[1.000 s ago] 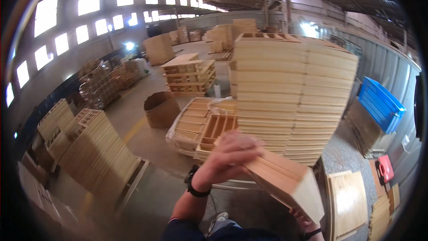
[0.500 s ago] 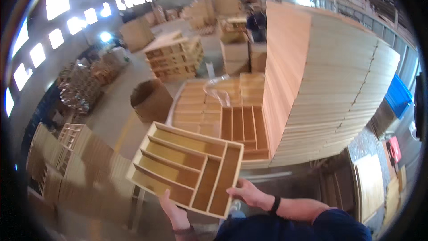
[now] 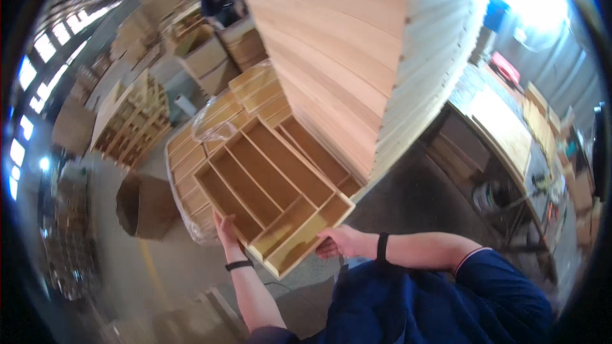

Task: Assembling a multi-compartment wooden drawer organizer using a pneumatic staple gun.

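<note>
Tray (image 3: 275, 192) nearer edge of tall stack (image 3: 344, 51)

Brown cardboard bin (image 3: 158, 207), 8 o'clock. Slatted wooden stack (image 3: 131, 129), 9. White roll (image 3: 185, 104), 10. Grey desk (image 3: 470, 84), 3 o'clock, pale board (image 3: 502, 132) flat on it. Red case (image 3: 505, 69) and blue crate (image 3: 496, 13), both 2.

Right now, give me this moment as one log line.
left hand: holding wooden tray by left side | right hand: at its near end | compartments: facing up | tall wooden stack: beyond
</note>
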Available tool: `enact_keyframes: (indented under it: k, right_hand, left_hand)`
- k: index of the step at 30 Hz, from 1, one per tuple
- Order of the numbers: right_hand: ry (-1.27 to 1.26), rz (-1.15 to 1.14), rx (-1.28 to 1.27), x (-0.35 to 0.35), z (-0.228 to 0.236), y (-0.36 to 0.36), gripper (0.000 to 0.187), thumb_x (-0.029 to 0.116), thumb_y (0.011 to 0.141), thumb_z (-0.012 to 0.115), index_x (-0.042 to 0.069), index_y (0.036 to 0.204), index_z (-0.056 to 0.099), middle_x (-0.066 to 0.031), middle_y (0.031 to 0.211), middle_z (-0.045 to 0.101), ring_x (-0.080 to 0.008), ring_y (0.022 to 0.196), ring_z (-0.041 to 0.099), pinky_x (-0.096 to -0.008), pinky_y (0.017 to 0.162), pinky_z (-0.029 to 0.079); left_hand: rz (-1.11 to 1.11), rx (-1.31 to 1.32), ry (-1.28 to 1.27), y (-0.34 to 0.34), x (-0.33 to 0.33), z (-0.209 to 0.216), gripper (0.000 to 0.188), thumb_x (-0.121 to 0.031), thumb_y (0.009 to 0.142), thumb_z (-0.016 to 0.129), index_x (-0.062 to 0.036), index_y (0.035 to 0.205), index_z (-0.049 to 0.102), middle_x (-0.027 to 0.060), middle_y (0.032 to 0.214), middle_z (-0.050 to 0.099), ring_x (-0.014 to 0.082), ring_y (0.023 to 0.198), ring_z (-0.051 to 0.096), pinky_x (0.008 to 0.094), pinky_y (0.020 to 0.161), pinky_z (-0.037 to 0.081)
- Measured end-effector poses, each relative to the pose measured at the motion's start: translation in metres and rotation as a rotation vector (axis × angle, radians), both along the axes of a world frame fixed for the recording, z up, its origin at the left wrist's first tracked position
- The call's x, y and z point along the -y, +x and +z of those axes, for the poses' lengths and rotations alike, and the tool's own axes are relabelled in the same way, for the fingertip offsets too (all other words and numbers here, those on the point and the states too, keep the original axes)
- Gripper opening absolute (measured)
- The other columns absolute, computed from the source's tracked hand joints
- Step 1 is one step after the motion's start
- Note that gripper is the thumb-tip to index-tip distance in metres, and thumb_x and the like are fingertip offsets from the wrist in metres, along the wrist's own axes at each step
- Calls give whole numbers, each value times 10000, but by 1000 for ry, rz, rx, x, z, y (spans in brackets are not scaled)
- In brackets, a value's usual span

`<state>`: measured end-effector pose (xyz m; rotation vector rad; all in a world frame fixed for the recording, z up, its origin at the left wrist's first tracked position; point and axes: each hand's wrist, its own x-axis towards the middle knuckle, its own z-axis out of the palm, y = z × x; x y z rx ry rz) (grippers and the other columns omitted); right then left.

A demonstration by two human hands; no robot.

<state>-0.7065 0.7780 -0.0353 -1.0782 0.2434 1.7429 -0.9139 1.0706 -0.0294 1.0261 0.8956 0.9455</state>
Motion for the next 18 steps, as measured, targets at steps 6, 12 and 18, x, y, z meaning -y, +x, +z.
enact_keyframes:
  k: [6,12,18]
  right_hand:
    - [-42,-187,83,-24,-13,26,309,168,1003,623,-91,1161,681,-244,1080,748,-364,967,762,-471,910,648]
    - [-12,-161,173,-21,-24,58,367,199,982,621,-108,1179,656,-249,1093,736,-376,959,763,-459,869,662]
    - [-2,-86,260,-11,-32,66,393,210,983,616,-119,1199,617,-300,1099,716,-412,960,775,-470,832,678]
  left_hand:
    - [-273,-8,-11,80,-35,-19,736,-40,851,580,-84,1573,445,117,1412,583,268,1255,578,403,1059,487]
    - [-266,-42,-96,112,-52,-62,652,-32,849,574,-84,1496,521,107,1321,616,274,1202,605,403,1019,511]
    - [-248,-126,-42,107,-63,-93,527,37,815,587,-23,1338,619,97,1088,677,255,998,663,366,859,544]
